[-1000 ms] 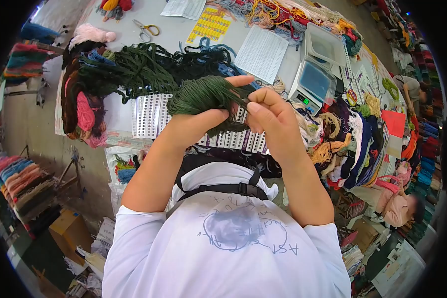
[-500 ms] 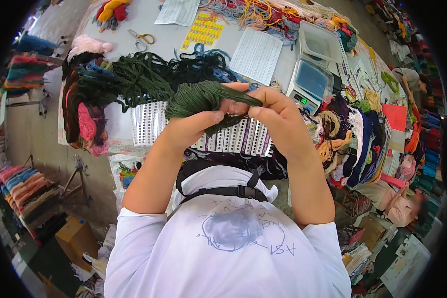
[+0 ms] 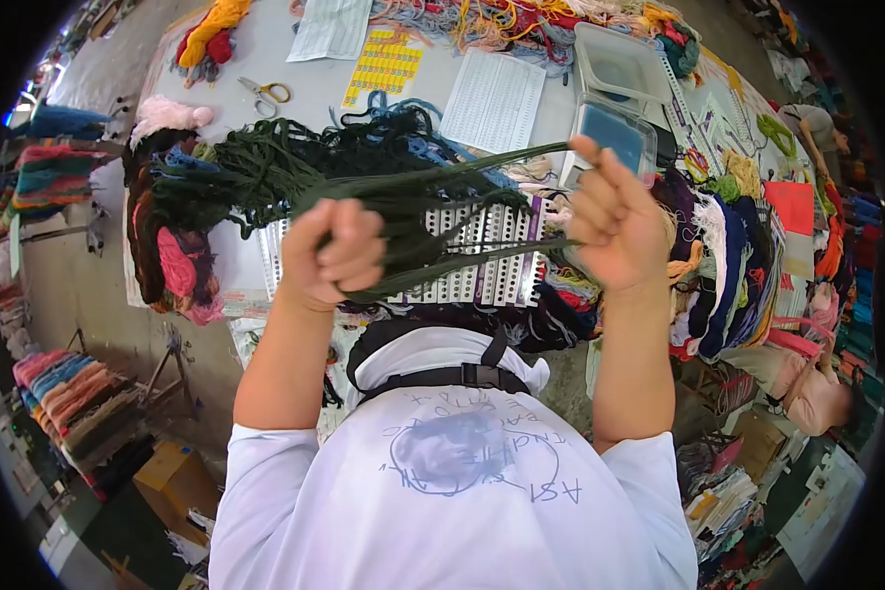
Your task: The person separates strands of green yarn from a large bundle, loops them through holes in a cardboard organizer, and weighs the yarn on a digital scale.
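A skein of dark green yarn (image 3: 413,231) is stretched between my two hands above the table. My left hand (image 3: 336,251) is closed in a fist around its bunched end. On the other side my right hand (image 3: 615,211) grips the far end, with strands running from its raised index finger and from lower by the palm. Beneath the skein lie white cards with rows of punched holes (image 3: 482,246). More dark green yarn (image 3: 265,157) is heaped behind my left hand.
Scissors (image 3: 265,95), a yellow label sheet (image 3: 383,67) and a printed sheet (image 3: 494,101) lie farther back. A scale with a blue pan (image 3: 615,143) and a clear plastic box (image 3: 619,64) stand behind my right hand. Mixed yarns (image 3: 728,265) hang at right, near another person (image 3: 806,393).
My hands have moved apart, the right one to the right and the left slightly left. The green skein has gone from a bunched bundle to a stretched loop.
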The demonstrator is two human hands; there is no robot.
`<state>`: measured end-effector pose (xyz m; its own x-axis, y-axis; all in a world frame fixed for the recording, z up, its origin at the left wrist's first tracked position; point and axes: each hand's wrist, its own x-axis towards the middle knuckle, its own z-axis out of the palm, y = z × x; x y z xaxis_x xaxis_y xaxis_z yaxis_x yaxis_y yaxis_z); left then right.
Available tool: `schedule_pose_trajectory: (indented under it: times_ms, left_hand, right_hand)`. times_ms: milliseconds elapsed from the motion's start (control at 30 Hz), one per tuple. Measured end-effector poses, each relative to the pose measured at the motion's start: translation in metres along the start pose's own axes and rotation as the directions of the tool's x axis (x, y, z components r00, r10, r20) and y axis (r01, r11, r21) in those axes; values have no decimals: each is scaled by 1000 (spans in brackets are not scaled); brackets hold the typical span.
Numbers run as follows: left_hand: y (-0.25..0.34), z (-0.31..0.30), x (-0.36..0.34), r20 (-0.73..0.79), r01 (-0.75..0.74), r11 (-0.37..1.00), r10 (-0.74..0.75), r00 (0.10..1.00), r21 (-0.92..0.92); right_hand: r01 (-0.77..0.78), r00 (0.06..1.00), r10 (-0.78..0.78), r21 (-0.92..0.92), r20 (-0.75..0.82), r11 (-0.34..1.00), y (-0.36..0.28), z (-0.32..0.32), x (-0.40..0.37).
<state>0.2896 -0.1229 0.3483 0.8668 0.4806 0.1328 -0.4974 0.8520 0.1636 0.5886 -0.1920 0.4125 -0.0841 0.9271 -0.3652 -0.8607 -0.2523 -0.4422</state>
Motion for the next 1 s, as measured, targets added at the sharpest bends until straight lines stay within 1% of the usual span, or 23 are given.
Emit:
schedule_pose_trajectory:
  times_ms: [33, 100, 167, 200, 233, 300, 367, 400, 467, 533, 567, 600, 633, 667, 700, 733, 767, 800, 833, 867, 933, 967, 1000]
  left_hand:
    - [8, -1, -8, 15, -81, 996, 81, 997, -46]
    - [30, 10, -22, -7, -276, 961, 276, 961, -36]
    - [61, 9, -48, -118, -416, 909, 415, 902, 10]
    - [74, 8, -60, -142, -481, 876, 477, 867, 3]
    - [88, 7, -76, -195, -548, 835, 545, 815, 48]
    - [114, 3, -98, -246, -629, 776, 621, 744, 53]
    - [139, 1, -115, -278, -659, 744, 659, 699, 106]
    - [147, 0, -119, -286, -671, 729, 677, 678, 137]
    - [148, 8, -107, -251, -662, 733, 677, 692, 152]
    - [131, 20, -79, -292, -616, 773, 630, 720, 150]
    - [113, 26, -57, -252, -562, 798, 602, 758, 217]
    - [99, 25, -42, -317, -503, 845, 534, 784, 180]
    - [77, 23, -24, -344, -433, 868, 495, 798, 244]
    - [51, 24, -6, -451, -371, 838, 533, 716, 401]
    - [30, 19, 7, -432, -321, 852, 494, 754, 413]
    - [13, 11, 11, -384, -262, 860, 443, 810, 438]
    - [0, 8, 20, -321, -236, 891, 371, 871, 388]
    - [-14, 15, 30, -343, -214, 895, 358, 869, 392]
    - [-24, 21, 37, -361, -186, 895, 344, 867, 406]
    - [-31, 26, 42, -379, -156, 894, 329, 865, 419]
    - [-39, 29, 45, -366, -122, 882, 310, 877, 455]
    - [-41, 29, 45, -344, -115, 890, 287, 894, 441]
    - [-40, 30, 45, -324, -80, 875, 260, 910, 477]
  right_hand:
    - [47, 998, -48, 49, 34, 998, -15, -17, -3]
    - [121, 993, -121, 115, -14, 986, -58, -57, -19]
    - [210, 978, -210, 147, -19, 967, -103, -102, -42]
    - [274, 957, -258, 129, -132, 953, -126, -128, -56]
    - [337, 921, -305, 104, -241, 936, -149, -154, -70]
    - [373, 879, -334, 56, -341, 926, -195, -209, -100]
    - [426, 832, -372, 44, -411, 904, -237, -255, -135]
    - [495, 739, -433, -19, -516, 868, -252, -260, -150]
    - [614, 554, -550, -139, -625, 777, -292, -294, -186]
    - [626, 355, -654, -350, -668, 697, -296, -274, -191]
    - [564, 466, -664, -382, -585, 732, -284, -243, -178]
    - [477, 536, -634, -419, -557, 772, -254, -191, -149]
    - [385, 608, -591, -453, -531, 804, -215, -144, -118]
    - [287, 743, -515, -491, -427, 822, -182, -124, -96]
    - [244, 829, -444, -494, -341, 835, -141, -95, -75]
    - [183, 865, -370, -474, -338, 861, -102, -70, -55]
    - [90, 939, -236, -480, -252, 872, -69, -54, -40]
    - [69, 947, -216, -508, -236, 858, -34, -38, -25]
    - [86, 981, -175, -614, -87, 784, -4, -30, -11]
    - [-9, 974, -168, -762, -154, 648, 19, 4, -4]
    - [2, 995, -74, -735, -65, 678, 53, 27, 13]
    - [105, 992, -123, -754, 32, 648, 74, 30, 23]
    - [208, 977, -166, -764, 133, 611, 87, 29, 29]
